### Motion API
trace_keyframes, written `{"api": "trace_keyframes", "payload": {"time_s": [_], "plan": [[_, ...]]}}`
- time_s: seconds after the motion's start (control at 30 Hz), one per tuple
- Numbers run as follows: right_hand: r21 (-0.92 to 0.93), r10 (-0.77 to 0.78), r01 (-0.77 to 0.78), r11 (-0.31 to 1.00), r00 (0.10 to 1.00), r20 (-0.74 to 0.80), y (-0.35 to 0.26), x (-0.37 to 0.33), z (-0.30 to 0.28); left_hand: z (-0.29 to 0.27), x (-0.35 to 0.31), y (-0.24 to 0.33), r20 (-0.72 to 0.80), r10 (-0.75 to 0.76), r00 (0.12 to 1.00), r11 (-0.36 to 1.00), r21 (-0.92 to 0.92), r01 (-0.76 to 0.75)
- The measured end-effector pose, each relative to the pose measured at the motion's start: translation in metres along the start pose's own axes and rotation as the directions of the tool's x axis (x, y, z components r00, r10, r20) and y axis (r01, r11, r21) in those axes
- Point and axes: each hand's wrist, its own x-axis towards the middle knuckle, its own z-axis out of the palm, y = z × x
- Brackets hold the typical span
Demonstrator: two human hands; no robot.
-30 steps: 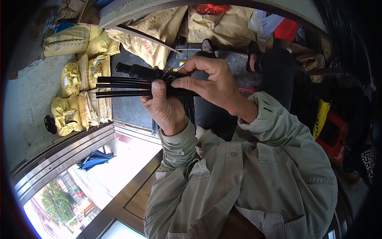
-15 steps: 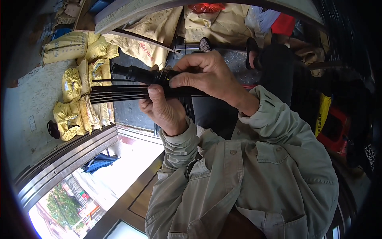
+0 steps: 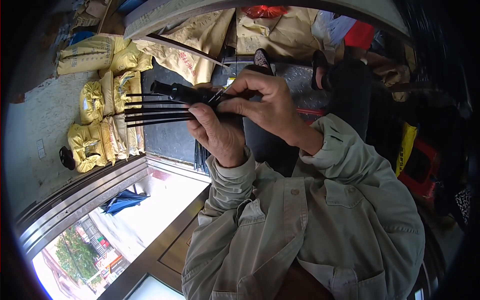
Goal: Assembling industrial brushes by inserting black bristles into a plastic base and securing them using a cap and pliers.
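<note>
What looks like a black umbrella frame (image 3: 187, 94), with a thick black tube and several thin ribs (image 3: 160, 118) pointing left, lies across both hands in front of my chest. My left hand (image 3: 218, 136) is closed around it from below, the thumb pressing beside the tube. My right hand (image 3: 265, 100) pinches at the tube's inner end, where a thin shiny piece (image 3: 217, 97) shows; the fingers partly hide what they grip. Below my left hand hangs a bunch of thin dark rods (image 3: 201, 159).
Yellow sacks (image 3: 92, 102) are stacked along the left wall. Flattened brown sacks (image 3: 185, 50) lie ahead beyond a dark floor (image 3: 162, 135). A blue umbrella (image 3: 122, 201) is outside the doorway at lower left. A red stool-like object (image 3: 422, 172) stands at right. Another person's feet (image 3: 261, 59) are ahead.
The ribs have spread further apart. Both hands have shifted slightly right, and the left hand a little lower. My right fingers still work at the tube's end.
</note>
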Motion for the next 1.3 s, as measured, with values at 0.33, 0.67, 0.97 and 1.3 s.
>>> {"api": "trace_keyframes", "payload": {"time_s": [0.33, 0.67, 0.97, 1.3], "plan": [[0.081, 0.182, -0.194, 0.978, 0.973, 0.14, -0.006, 0.006, -0.007, 0.008, 0.002, 0.001, -0.004, 0.061, 0.998, 0.985, 0.163, -0.06], [-0.114, -0.193, 0.187, 0.976, 0.98, -0.039, 0.0, -0.015, 0.011, 0.002, 0.003, 0.001, 0.089, 0.111, 0.99, 0.912, 0.386, -0.137], [0.391, 0.229, -0.27, 0.88, 0.962, 0.15, 0.001, -0.013, 0.005, 0.003, 0.003, 0.007, 0.244, 0.147, 0.959, 0.94, 0.267, -0.212], [0.452, 0.195, -0.278, 0.848, 0.955, 0.223, 0.003, -0.01, -0.004, 0.008, 0.0, -0.001, 0.225, 0.203, 0.953, 0.919, 0.292, -0.265]]}}
